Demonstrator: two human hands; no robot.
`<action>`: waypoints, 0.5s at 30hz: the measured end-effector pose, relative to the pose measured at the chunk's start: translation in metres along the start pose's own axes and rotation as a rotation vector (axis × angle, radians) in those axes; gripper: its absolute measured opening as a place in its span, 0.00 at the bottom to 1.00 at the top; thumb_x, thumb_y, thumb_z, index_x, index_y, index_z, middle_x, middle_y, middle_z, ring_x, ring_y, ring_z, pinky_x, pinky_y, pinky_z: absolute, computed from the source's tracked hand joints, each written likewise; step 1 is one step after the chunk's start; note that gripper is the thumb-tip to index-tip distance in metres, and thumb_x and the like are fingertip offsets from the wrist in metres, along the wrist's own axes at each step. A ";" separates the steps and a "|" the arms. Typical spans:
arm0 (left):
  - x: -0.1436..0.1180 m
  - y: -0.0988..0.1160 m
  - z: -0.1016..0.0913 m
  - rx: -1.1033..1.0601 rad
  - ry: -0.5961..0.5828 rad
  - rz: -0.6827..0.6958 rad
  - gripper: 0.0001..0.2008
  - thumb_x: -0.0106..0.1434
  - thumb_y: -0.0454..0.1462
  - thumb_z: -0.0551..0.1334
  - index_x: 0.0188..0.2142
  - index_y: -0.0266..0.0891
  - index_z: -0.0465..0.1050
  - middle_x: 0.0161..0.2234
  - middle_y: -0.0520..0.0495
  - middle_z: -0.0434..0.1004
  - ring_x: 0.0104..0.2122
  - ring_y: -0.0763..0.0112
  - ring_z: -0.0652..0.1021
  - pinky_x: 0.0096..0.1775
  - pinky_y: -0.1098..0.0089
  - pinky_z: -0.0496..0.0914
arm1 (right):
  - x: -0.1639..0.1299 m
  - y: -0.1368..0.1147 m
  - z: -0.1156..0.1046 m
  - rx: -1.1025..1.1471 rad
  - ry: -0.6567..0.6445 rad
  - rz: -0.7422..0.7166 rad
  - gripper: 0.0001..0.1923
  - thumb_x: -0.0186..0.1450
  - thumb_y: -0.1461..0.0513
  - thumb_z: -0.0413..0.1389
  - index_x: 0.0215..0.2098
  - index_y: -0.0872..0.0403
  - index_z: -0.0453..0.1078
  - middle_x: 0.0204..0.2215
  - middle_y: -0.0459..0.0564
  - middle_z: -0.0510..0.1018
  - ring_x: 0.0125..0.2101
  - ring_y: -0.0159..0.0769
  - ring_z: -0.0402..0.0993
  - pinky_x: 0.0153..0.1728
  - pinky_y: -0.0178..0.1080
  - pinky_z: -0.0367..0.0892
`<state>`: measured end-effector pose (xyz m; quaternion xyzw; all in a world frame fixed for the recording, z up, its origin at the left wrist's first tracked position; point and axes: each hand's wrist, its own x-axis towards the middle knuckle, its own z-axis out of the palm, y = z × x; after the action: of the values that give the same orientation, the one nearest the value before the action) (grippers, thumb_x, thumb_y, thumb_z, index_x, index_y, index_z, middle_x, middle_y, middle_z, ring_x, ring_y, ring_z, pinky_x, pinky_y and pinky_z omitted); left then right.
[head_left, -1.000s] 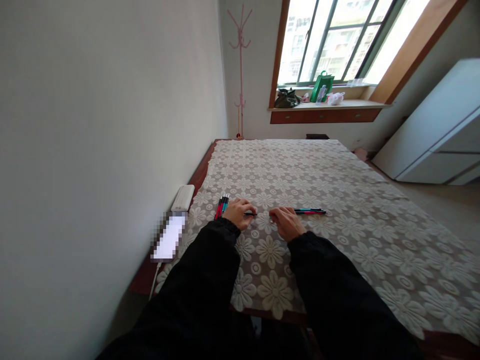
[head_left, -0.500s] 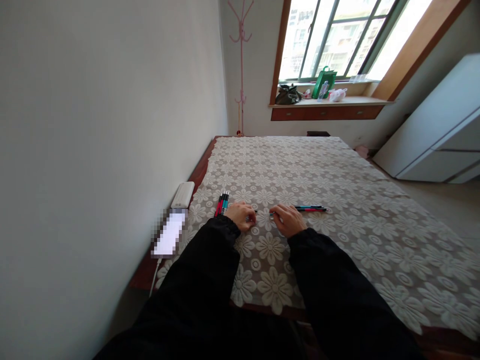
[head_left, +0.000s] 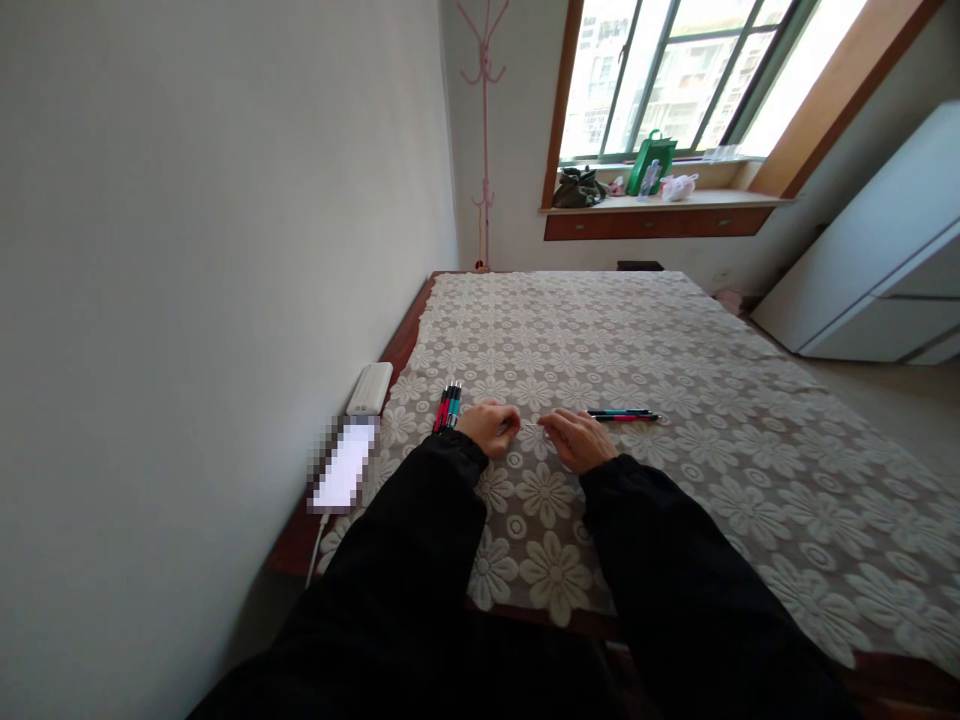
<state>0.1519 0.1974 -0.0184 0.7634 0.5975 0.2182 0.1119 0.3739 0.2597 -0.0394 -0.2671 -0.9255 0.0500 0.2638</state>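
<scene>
Right hand (head_left: 576, 440) is pinching a thin white rod (head_left: 532, 424) – left hand (head_left: 487, 428) is sitting curled, can't tell around what – tablecloth (head_left: 555, 340) stretching past both.

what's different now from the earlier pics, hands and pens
The left hand and right hand have drawn slightly closer, so less of the thin pale rod shows between them. The dark piece at the left hand is now out of sight. The left pens and right pens stayed put.

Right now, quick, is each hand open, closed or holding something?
Left hand: closed; anything inside it is hidden.
Right hand: closed, pinching a thin white stick.
</scene>
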 end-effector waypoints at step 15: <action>0.003 -0.006 0.002 -0.047 0.022 0.128 0.08 0.65 0.38 0.61 0.40 0.45 0.80 0.39 0.50 0.80 0.43 0.66 0.75 0.48 0.67 0.69 | 0.000 -0.002 -0.001 -0.006 -0.054 0.005 0.15 0.71 0.64 0.49 0.48 0.48 0.76 0.34 0.47 0.78 0.31 0.33 0.72 0.37 0.37 0.60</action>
<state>0.1485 0.2021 -0.0218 0.7948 0.5433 0.2476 0.1090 0.3736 0.2579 -0.0381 -0.2688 -0.9317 0.0553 0.2379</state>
